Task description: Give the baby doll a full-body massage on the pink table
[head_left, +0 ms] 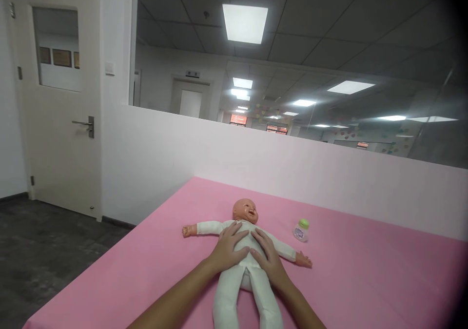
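A baby doll (pixel 242 275) with a white cloth body lies on its back on the pink table (pixel 351 280), head toward the wall and arms stretched out to both sides. My left hand (pixel 231 247) rests flat on the left side of its chest, fingers spread. On the right side of the chest lies my right hand (pixel 266 252), its fingers also spread and its thumb close to the left one. Both palms touch the doll's torso, and neither hand grips anything. The doll's feet are cut off by the lower picture edge.
A small clear jar (pixel 301 232) with a green lid stands on the table, right of the doll's head. Behind the table runs a white low wall (pixel 234 153) with glass above it. To the left are a closed door (pixel 60 153) and dark floor (pixel 47 251).
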A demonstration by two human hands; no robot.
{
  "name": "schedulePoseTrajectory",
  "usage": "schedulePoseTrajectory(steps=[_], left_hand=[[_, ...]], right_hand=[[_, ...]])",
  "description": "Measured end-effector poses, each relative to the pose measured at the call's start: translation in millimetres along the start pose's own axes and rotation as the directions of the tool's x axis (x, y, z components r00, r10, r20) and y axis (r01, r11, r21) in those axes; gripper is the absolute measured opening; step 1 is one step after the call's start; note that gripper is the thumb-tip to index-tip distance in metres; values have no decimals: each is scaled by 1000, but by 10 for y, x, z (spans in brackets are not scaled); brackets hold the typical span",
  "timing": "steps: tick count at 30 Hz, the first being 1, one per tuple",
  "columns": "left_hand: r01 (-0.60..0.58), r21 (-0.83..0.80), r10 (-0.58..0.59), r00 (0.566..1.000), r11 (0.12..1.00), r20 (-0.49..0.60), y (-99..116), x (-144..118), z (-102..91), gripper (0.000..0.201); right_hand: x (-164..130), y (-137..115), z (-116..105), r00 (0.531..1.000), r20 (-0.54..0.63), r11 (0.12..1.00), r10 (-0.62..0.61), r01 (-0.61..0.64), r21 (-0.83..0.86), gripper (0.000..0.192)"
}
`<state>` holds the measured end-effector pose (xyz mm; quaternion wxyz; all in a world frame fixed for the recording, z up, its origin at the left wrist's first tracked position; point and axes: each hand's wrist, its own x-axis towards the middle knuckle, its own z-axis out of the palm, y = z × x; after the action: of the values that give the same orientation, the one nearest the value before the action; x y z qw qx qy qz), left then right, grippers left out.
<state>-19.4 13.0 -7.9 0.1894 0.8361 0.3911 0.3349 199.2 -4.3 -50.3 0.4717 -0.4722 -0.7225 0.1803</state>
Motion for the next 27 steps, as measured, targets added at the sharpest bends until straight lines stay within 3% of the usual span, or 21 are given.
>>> schedulePoseTrajectory(steps=[11,27], left_hand=[[-33,-23,32,999,999,-33,11,4,18,51],[-76,-31,76,997,997,-5,0,77,75,49]], right_hand=[[-20,-152,-83,1000,-14,1000,-15,16,14,45],[-62,-166,-161,999,0,999,-35,35,-33,51]])
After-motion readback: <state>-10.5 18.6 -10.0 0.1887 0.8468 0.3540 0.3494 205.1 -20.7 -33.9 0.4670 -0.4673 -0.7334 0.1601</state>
